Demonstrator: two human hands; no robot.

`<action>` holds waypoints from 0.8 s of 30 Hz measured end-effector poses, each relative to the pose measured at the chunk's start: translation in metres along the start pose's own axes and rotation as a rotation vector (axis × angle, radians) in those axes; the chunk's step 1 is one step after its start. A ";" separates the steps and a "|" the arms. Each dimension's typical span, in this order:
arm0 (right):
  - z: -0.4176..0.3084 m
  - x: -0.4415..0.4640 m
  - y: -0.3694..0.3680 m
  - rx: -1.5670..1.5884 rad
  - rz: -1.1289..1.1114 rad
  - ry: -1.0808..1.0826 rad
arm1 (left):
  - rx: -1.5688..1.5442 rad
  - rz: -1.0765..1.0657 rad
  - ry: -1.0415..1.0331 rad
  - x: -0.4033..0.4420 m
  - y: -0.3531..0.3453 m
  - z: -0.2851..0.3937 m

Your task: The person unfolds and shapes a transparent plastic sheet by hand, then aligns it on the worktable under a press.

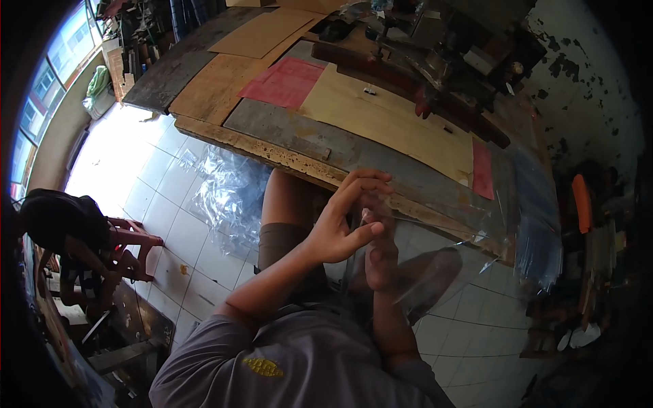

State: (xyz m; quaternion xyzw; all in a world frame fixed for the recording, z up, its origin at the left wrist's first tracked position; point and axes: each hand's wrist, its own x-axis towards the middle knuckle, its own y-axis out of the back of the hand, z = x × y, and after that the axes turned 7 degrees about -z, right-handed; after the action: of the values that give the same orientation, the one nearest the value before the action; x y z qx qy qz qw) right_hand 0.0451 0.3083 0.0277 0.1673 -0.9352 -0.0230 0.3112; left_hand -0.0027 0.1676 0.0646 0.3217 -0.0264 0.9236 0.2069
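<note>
My left hand [347, 221] is raised in front of the table's near edge, its fingers curved and its thumb held apart, with nothing visible in it. Close beside it, partly hidden behind its fingers, is my right hand [379, 255]. A thin clear plastic sheet [442, 268] hangs from my right hand and spreads to the right, over my knee and across the table edge. The fingers of my right hand look pinched on the sheet's left side, though the plastic and the other hand blur the exact grip.
The worktable [286, 132] carries a yellow sheet [381, 119], a red sheet [282, 81] and a dark metal machine bar [408, 88]. Stacked plastic [537, 238] hangs at its right end. Crumpled plastic [231, 194] lies on the floor. A person [75, 238] sits at left near a red stool [136, 241].
</note>
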 end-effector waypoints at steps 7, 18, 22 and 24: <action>0.011 -0.004 -0.005 -0.030 -0.004 0.027 | -0.106 0.001 0.004 -0.004 -0.005 -0.003; 0.012 -0.006 0.022 -0.222 0.238 0.112 | -0.147 0.095 0.038 -0.013 0.006 -0.008; 0.011 -0.001 0.042 -0.372 0.503 0.155 | -0.119 0.179 0.046 -0.023 0.012 -0.020; 0.005 0.004 0.050 -0.404 0.546 0.194 | -0.058 0.129 0.050 -0.025 0.021 -0.024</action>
State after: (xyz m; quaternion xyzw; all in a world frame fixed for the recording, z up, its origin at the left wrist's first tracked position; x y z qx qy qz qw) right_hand 0.0244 0.3535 0.0339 -0.1526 -0.8881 -0.1074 0.4201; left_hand -0.0071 0.1437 0.0322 0.2901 -0.0689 0.9415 0.1569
